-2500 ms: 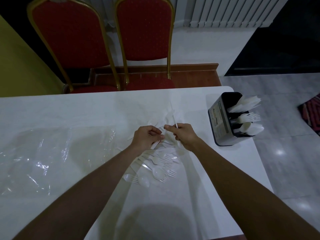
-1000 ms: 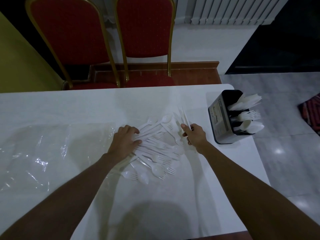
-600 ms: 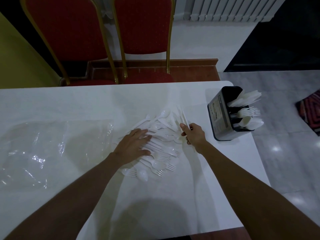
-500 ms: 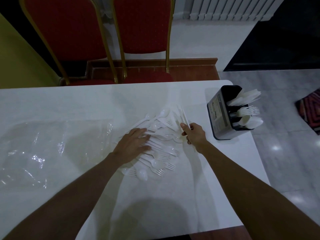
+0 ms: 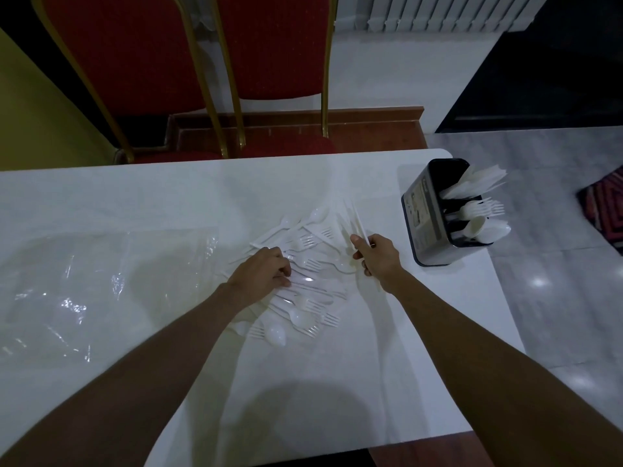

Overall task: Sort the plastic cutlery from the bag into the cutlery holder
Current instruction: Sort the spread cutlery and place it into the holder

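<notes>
A loose pile of white plastic cutlery (image 5: 305, 274), forks and spoons, lies spread on the white table (image 5: 168, 197). My left hand (image 5: 261, 277) rests on the pile's left side, fingers curled onto a piece; whether it grips one is unclear. My right hand (image 5: 377, 255) is shut on a few white plastic knives (image 5: 354, 219) that stick up and away from me. The black cutlery holder (image 5: 425, 217) stands at the table's right edge, with knives, forks and spoons in separate compartments. The clear plastic bag (image 5: 84, 291) lies flat at the left.
Two red chairs with gold frames (image 5: 209, 72) stand behind the table's far edge. A yellow wall (image 5: 30, 129) is at the left. Grey tiled floor (image 5: 556, 298) lies to the right, with a patterned rug (image 5: 606, 210) at the frame edge.
My left hand has gone from flat on the pile to curled fingers over a piece. My right hand keeps the knives, held almost still beside the pile.
</notes>
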Demonstrator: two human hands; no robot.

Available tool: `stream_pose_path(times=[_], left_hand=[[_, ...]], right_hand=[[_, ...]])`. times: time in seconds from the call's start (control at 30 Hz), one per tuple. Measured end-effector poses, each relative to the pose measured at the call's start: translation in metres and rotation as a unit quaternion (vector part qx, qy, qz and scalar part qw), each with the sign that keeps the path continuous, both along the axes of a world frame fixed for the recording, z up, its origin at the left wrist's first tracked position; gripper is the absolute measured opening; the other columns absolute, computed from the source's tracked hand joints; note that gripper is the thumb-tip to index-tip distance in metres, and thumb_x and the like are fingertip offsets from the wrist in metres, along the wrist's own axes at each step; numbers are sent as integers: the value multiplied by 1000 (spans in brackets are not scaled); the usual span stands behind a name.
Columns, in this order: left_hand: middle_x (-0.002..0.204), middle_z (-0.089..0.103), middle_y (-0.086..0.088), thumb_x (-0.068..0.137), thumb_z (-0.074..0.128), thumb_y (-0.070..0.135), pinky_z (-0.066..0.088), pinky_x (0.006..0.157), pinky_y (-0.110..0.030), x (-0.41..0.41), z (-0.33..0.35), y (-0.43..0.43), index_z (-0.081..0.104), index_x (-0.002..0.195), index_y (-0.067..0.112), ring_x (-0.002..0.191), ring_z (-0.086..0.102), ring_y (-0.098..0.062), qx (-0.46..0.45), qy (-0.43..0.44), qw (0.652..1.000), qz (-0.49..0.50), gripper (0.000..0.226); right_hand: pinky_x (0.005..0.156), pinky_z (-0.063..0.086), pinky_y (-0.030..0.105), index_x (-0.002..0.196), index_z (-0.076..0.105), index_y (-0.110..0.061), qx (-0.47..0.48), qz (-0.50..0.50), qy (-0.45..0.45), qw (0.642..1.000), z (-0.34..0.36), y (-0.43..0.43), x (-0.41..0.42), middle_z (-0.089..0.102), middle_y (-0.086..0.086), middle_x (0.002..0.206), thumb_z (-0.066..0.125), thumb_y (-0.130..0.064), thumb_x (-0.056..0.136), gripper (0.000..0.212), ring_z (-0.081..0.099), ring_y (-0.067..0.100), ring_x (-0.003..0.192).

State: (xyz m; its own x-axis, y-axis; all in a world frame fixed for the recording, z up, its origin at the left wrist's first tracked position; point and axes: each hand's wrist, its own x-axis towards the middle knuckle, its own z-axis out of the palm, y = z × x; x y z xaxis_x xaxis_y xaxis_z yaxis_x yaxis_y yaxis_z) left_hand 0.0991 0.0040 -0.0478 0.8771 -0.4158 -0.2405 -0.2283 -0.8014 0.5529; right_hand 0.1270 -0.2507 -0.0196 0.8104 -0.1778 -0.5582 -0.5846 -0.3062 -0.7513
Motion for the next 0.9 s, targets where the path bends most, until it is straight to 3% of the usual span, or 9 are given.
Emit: stream_pose_path(times=[0.2, 0.37, 0.5, 0.63, 0.73, 0.83, 0.9], left_hand=[[82, 60, 2, 75, 75, 23, 45, 73, -27, 2, 5, 2, 65, 79, 14, 78, 57, -13, -2, 71, 997, -27, 14], [77, 61, 6, 83, 67, 25, 41, 69, -24, 1, 3, -3, 68, 82, 14, 75, 56, -9, -23, 61, 998, 0, 12], [80, 58, 4, 81, 69, 26, 43, 71, -26, 4, 3, -9, 66, 83, 14, 76, 55, -10, 1, 63, 997, -43, 13], [88, 54, -6, 89, 57, 10, 38, 69, -29, 7, -3, -7, 54, 87, 7, 79, 49, -18, 10, -34, 999, -28, 4], [78, 51, -10, 78, 56, -14, 39, 58, -33, 11, -9, -5, 49, 82, 6, 66, 47, -22, 26, -137, 990, -29, 22], [75, 51, -12, 62, 48, -24, 21, 60, -22, 18, -4, -11, 51, 82, 4, 63, 42, -19, 20, -144, 989, -5, 34], [76, 52, -13, 61, 49, -25, 16, 61, -21, 22, -3, -16, 53, 86, 3, 64, 43, -20, 19, -148, 989, 7, 37]], right_hand=[[52, 44, 24, 102, 52, -9, -14, 42, -10, 999, -1, -2, 2, 63, 5, 84, 59, -38, 94, 31, 51, 12, 61], [67, 43, 32, 99, 52, -13, -44, 146, -31, 988, -9, 3, -1, 57, 3, 88, 56, -39, 94, 27, 51, 17, 76], [70, 42, 34, 97, 55, -12, -48, 151, -35, 987, -13, 11, 0, 60, 6, 91, 57, -39, 93, 28, 52, 20, 80], [68, 40, 33, 94, 56, -11, -47, 145, -31, 988, -14, 13, 1, 61, 6, 87, 58, -39, 93, 28, 52, 20, 76], [67, 40, 33, 91, 55, -12, -45, 142, -32, 988, -13, 12, 4, 60, 4, 83, 58, -39, 92, 27, 50, 19, 72], [67, 41, 33, 92, 56, -12, -47, 136, -40, 989, -14, 10, 6, 60, 3, 82, 59, -38, 92, 26, 52, 18, 71], [69, 46, 37, 95, 58, -11, -47, 124, -45, 990, -15, 9, 7, 63, 5, 84, 59, -38, 92, 27, 55, 19, 73]])
